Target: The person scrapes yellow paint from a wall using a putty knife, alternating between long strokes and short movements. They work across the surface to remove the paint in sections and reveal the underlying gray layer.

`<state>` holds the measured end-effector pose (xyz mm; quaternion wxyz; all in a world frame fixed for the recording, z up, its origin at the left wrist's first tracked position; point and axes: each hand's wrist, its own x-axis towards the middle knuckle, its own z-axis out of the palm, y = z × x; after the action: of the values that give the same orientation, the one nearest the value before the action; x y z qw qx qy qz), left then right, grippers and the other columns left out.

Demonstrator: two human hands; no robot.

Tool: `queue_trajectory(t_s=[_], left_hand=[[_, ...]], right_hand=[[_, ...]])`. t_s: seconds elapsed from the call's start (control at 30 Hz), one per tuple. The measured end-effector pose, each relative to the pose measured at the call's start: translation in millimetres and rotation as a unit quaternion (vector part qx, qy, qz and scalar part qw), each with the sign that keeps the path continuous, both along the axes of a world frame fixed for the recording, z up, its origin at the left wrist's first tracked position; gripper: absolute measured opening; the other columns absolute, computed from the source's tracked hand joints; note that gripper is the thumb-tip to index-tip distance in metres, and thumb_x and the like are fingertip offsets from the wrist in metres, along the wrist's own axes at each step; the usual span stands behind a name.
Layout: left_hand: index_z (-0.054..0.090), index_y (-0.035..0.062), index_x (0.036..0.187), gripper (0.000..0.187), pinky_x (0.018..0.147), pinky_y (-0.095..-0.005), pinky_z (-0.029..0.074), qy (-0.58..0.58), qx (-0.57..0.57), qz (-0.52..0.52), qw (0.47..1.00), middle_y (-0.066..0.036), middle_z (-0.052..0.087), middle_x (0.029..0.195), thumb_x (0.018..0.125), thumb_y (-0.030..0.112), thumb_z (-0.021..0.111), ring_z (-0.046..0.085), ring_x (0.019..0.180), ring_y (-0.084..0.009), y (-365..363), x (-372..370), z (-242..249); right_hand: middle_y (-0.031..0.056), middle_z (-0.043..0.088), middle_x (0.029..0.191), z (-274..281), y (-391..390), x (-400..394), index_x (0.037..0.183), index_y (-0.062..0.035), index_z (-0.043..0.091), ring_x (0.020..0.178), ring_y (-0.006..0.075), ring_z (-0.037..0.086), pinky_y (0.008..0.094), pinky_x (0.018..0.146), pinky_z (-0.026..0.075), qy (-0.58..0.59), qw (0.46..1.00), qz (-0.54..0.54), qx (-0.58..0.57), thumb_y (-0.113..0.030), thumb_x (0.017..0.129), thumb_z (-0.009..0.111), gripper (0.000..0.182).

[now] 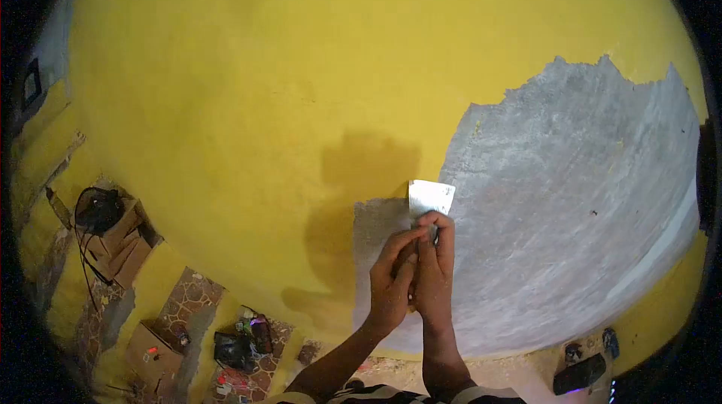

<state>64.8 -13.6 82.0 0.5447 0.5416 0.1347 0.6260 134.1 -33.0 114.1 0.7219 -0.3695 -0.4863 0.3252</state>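
Note:
Both of my hands are wrapped round the handle of a scraper with a wide, shiny metal blade. My left hand is on the left side of the handle, and my right hand is against it on the right. The blade points up and lies at the edge between the yellow paint and the bare grey patch of the wall. Most of the handle is hidden by my fingers.
Steps with patterned tiles run down the lower left. On them are a cardboard box, a black bag and another carton. A dark object lies on the floor at the lower right.

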Motion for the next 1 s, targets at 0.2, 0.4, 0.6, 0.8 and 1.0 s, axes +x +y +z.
queue_trajectory(t_s=[0.2, 0.4, 0.6, 0.8, 1.0], left_hand=[[0.054, 0.0040, 0.124, 0.033, 0.077, -0.0215, 0.044, 0.004, -0.064, 0.013, 0.998, -0.005, 0.055, 0.115, 0.094, -0.001, 0.042, 0.055, 0.093, -0.0088, -16, 0, -26], [0.054, 0.0048, 0.123, 0.033, 0.078, -0.0221, 0.044, 0.016, -0.041, 0.007, 0.999, -0.004, 0.055, 0.110, 0.093, -0.001, 0.042, 0.056, 0.093, -0.0097, -13, -2, -18], [0.054, 0.0039, 0.124, 0.035, 0.088, -0.0245, 0.042, 0.026, 0.024, 0.037, 0.999, -0.007, 0.056, 0.115, 0.091, -0.002, 0.043, 0.055, 0.103, -0.0126, -10, 1, -8], [0.055, 0.0030, 0.123, 0.031, 0.097, -0.0288, 0.040, 0.042, -0.019, 0.029, 0.999, -0.008, 0.059, 0.118, 0.095, 0.011, 0.044, 0.054, 0.109, -0.0159, -16, -2, -28], [0.055, 0.0007, 0.123, 0.029, 0.098, -0.0288, 0.041, -0.005, 0.011, 0.024, 1.000, -0.010, 0.058, 0.120, 0.096, 0.007, 0.045, 0.054, 0.112, -0.0167, 4, 8, 1]], right_hand=[[0.0028, 0.044, 0.094, -29, -2, -3, 0.116, -0.0074, 0.043, 0.073, 0.0065, 0.040, 0.0207, 0.065, 0.036, 0.011, 1.000, 0.022, -0.001, -0.001, 0.098, 0.036, 0.020], [0.0033, 0.046, 0.095, -19, -7, -2, 0.115, -0.0070, 0.044, 0.075, 0.0071, 0.042, 0.0210, 0.066, 0.037, -0.016, 0.999, 0.004, -0.034, -0.002, 0.099, 0.038, 0.018], [0.0037, 0.046, 0.098, -16, -4, 1, 0.114, -0.0072, 0.045, 0.082, 0.0089, 0.042, 0.0222, 0.071, 0.039, -0.023, 0.999, -0.008, -0.030, -0.003, 0.099, 0.037, 0.017], [0.0039, 0.046, 0.098, -29, -4, -1, 0.114, -0.0067, 0.044, 0.082, 0.0097, 0.043, 0.0223, 0.071, 0.038, -0.041, 0.999, -0.009, -0.016, -0.001, 0.097, 0.036, 0.019], [0.0037, 0.045, 0.094, 3, 8, 3, 0.113, -0.0063, 0.044, 0.079, 0.0095, 0.043, 0.0233, 0.068, 0.039, -0.046, 0.999, -0.019, 0.013, -0.005, 0.099, 0.036, 0.016]])
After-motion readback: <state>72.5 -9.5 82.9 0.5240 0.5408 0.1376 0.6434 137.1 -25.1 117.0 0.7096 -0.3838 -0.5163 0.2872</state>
